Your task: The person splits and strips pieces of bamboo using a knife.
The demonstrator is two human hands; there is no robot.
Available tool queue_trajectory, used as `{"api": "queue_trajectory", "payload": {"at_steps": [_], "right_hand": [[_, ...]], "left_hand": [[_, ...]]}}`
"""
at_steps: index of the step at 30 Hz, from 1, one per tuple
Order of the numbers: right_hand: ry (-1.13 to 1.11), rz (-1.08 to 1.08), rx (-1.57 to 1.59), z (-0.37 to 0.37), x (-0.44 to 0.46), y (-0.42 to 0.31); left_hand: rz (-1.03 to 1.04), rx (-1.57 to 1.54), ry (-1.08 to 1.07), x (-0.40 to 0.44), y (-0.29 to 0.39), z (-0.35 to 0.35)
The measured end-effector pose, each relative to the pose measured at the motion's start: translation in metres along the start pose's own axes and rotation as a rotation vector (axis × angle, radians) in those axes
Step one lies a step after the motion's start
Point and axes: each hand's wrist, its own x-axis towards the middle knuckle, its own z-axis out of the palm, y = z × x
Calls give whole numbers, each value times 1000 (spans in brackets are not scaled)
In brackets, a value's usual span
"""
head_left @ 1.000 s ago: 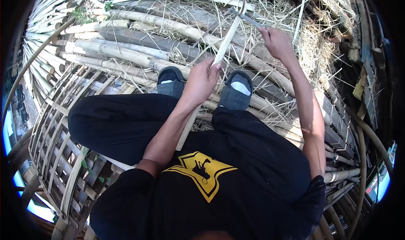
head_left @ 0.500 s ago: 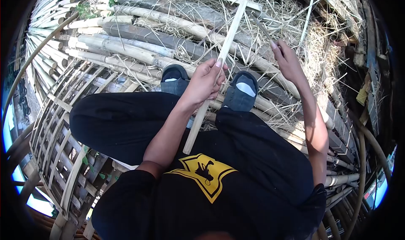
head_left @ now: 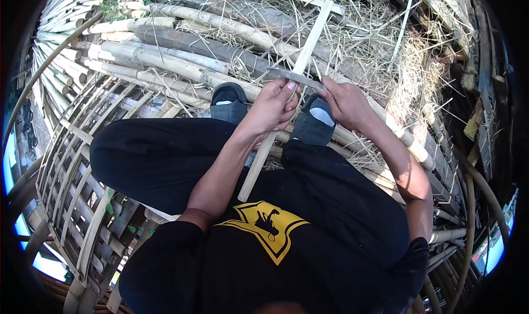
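Observation:
My left hand is closed round a long pale bamboo strip, which slants from near my shirt up toward the straw. In my right hand is a knife, its grey blade pointing left. The blade lies across the strip just beyond my left thumb; whether it bites into the wood I cannot tell. Most of the knife's handle is hidden in my fingers. Below both hands are my dark sandals.
Bamboo poles lie side by side under and ahead of my feet. Loose straw and shavings cover the ground ahead and to the right. A woven bamboo lattice stands at my left. Curved poles rise at the right.
My right hand has come left and down toward my body, bringing the knife blade across the strip beside my left hand. The strip's far end has shifted slightly right.

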Motion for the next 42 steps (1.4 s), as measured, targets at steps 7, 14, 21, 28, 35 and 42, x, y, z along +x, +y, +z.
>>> {"api": "queue_trajectory", "payload": {"at_steps": [7, 14, 21, 28, 35, 42], "right_hand": [[130, -68, -214, -6, 20, 39], [636, 761, -221, -140, -43, 202], [573, 481, 175, -85, -22, 96], [60, 124, 28, -20, 5, 6], [83, 23, -204, -19, 14, 35], [295, 630, -290, -82, 20, 172]], "left_hand": [[17, 22, 29, 2, 2, 2], [5, 35, -110, -24, 17, -2], [14, 107, -34, -7, 8, 10], [15, 190, 8, -8, 5, 8], [22, 227, 41, -4, -2, 8], [-70, 121, -21, -27, 4, 9]]}}
